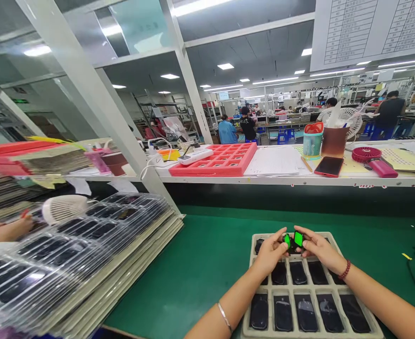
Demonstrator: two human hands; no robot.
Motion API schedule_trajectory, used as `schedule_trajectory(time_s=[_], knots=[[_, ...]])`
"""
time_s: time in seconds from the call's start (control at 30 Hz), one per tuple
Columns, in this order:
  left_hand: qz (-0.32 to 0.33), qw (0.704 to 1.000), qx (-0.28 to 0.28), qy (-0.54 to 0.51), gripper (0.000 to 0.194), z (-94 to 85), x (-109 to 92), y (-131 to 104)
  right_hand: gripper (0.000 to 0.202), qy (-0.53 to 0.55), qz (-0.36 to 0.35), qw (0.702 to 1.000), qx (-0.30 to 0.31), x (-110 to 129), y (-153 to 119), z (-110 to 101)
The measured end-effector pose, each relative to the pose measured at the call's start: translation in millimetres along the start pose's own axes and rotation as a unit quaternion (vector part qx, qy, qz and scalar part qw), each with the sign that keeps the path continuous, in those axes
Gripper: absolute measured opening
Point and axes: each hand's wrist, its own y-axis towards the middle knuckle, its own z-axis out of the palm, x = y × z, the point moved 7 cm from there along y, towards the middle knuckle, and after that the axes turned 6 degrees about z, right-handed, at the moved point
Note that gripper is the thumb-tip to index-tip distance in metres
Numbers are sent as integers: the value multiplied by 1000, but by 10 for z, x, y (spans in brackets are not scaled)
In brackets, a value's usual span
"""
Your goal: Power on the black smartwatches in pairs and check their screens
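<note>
My left hand point(273, 250) pinches a small dark device point(287, 241) whose screen glows green. Between the thumb and fingers of my right hand point(318, 246) is a second device point(298, 238), also lit green and tilted towards the first. Both hands hover over the back row of a beige tray point(291, 299). Its compartments hold several dark, rounded rectangular pieces point(306, 313). My hands and forearms hide part of the tray's back and sides.
Stacked trays under clear plastic point(122, 254) fill the left, beside a white fan point(65, 208) and another person's hand point(14, 230). A shelf point(281, 180) across the back holds a red foam tray point(216, 160), papers and a phone point(329, 166). A cable point(414, 278) lies right.
</note>
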Motion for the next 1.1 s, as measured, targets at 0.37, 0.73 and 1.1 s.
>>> schedule_trajectory(time_s=[0.37,0.73,1.1], knots=[[3,999,17,-30,59,35,21,2,37,-59,-23,998,17,-3,-8,52],[4,1000,23,-13,54,44,8,1,38,-68,-34,997,21,19,-5,78],[-1,1000,30,5,51,35,-5,19,33,-79,-44,996,7,35,26,80]])
